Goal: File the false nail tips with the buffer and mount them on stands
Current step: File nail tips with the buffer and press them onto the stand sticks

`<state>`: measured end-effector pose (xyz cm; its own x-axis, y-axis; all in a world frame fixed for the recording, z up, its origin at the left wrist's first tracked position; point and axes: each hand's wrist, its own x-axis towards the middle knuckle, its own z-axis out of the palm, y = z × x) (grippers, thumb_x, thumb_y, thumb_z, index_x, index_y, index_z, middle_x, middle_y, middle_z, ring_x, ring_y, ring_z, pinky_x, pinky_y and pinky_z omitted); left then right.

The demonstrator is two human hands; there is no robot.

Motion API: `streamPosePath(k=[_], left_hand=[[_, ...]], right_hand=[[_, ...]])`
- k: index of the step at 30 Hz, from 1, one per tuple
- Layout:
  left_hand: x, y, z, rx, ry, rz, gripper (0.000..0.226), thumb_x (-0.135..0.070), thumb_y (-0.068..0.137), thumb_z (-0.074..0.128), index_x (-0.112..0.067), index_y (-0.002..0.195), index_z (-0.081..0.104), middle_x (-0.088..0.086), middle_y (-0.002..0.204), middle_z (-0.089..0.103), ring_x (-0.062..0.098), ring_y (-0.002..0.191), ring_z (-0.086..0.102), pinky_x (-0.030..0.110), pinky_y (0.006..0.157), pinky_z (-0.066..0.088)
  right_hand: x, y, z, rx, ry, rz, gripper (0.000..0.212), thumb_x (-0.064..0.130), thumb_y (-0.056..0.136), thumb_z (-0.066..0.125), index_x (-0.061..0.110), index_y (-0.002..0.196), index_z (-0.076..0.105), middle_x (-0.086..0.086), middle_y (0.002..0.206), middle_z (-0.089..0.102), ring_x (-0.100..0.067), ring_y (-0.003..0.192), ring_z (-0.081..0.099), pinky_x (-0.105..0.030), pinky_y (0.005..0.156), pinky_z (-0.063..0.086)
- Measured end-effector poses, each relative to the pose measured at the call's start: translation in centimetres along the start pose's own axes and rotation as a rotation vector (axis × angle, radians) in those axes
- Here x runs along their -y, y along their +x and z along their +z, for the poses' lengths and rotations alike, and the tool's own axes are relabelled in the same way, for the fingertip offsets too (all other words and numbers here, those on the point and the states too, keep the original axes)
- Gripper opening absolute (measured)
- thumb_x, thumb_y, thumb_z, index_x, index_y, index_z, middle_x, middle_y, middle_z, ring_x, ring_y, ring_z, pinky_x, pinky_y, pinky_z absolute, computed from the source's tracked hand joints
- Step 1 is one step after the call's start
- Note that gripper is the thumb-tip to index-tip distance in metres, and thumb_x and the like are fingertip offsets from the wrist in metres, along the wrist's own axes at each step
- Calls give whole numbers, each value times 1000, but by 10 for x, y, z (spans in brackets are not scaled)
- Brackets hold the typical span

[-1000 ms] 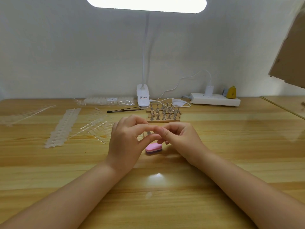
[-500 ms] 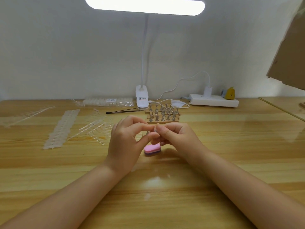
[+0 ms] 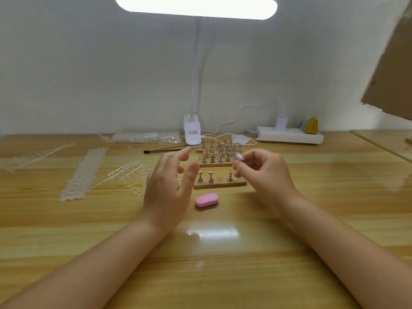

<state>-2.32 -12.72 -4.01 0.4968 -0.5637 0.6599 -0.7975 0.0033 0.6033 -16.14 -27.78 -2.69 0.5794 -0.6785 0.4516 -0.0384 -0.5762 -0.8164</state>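
We cannot make out much of the small pale thing pinched at the fingertips of our right hand (image 3: 265,175): it looks like a nail tip (image 3: 239,156) on a stand, but it is blurred and partly covered by the fingers. The clear strips (image 3: 130,172) at nine o'clock on the worktop (image 3: 312,197) are hard to read against the wood, and the brown board (image 3: 392,63) at two o'clock is cut off by the frame edge.

Our right hand holds that piece between thumb and curled fingers, just above the right end of the near wooden base (image 3: 219,182). Our left hand (image 3: 169,181) is wide, fingers straight and spread, holding nothing; it hovers just at nine o'clock of the base.

The near base carries three metal stands (image 3: 210,176). At twelve o'clock behind it stand more bases crowded with stands (image 3: 219,152). The pink buffer (image 3: 206,201) lies flat on the worktop at six o'clock of the near base, between our two wrists, touched by neither hand. A white lamp clamp (image 3: 192,132) and a power strip (image 3: 289,137) sit along the far edge.
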Motion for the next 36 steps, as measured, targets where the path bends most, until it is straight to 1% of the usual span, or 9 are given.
streamPosePath(k=[3,9,14,17,19,21,25,29,36], left_hand=[[2,1,2,-5,9,-24,48,-54,93,34,-23,125,53,-16,113,50,-6,97,51,48,93,44],[1,0,4,-5,34,-1,45,-55,92,31,-23,115,54,-18,109,50,-8,96,49,47,91,44],[0,1,3,-14,62,-10,36,-46,94,36,-21,112,56,-15,107,51,2,91,52,46,90,44],[7,12,-5,-27,208,-66,26,-36,97,43,-20,109,59,-7,108,55,18,97,55,43,87,45],[17,24,-14,26,397,-234,27,-33,95,46,-20,113,61,2,118,56,27,108,51,40,93,41],[25,31,-22,161,624,-406,41,-44,92,45,-20,123,56,7,129,51,30,119,44,40,100,34],[32,28,-18,338,1023,-231,71,-73,83,33,-20,126,50,4,131,48,28,121,40,42,101,29],[35,23,-15,462,1010,-218,65,-73,87,27,-29,119,61,1,132,49,26,123,37,43,106,23],[36,21,-13,356,962,-127,44,-63,90,41,-28,96,68,-6,110,59,21,110,45,39,102,27]], right_hand=[[-12,7,-14,-69,-87,79,9,26,86,70,17,86,71,2,78,71,-12,76,68,-35,77,57],[-27,9,-8,37,-280,207,11,36,80,75,27,74,71,13,70,62,-3,68,54,-23,59,39],[-32,10,-6,33,-383,209,13,41,77,77,33,72,67,20,75,60,1,73,53,-19,59,36],[-33,10,-6,64,-435,157,17,40,75,77,31,84,65,13,89,62,-8,82,57,-25,69,43],[-32,9,-6,87,-448,131,23,37,76,76,28,93,65,8,97,61,-12,89,58,-30,79,48],[-31,8,-6,105,-453,117,28,35,77,73,26,102,64,8,102,58,-13,94,56,-32,85,49],[-27,5,-6,76,-497,18,31,30,78,67,24,107,56,9,100,51,-11,94,49,-28,80,43],[-16,-1,-1,-15,-517,-173,23,16,78,68,15,96,54,3,93,50,-13,85,45,-24,73,37],[-3,-12,12,52,-579,-385,16,12,78,64,10,91,57,0,88,52,-18,82,49,-35,73,44]])
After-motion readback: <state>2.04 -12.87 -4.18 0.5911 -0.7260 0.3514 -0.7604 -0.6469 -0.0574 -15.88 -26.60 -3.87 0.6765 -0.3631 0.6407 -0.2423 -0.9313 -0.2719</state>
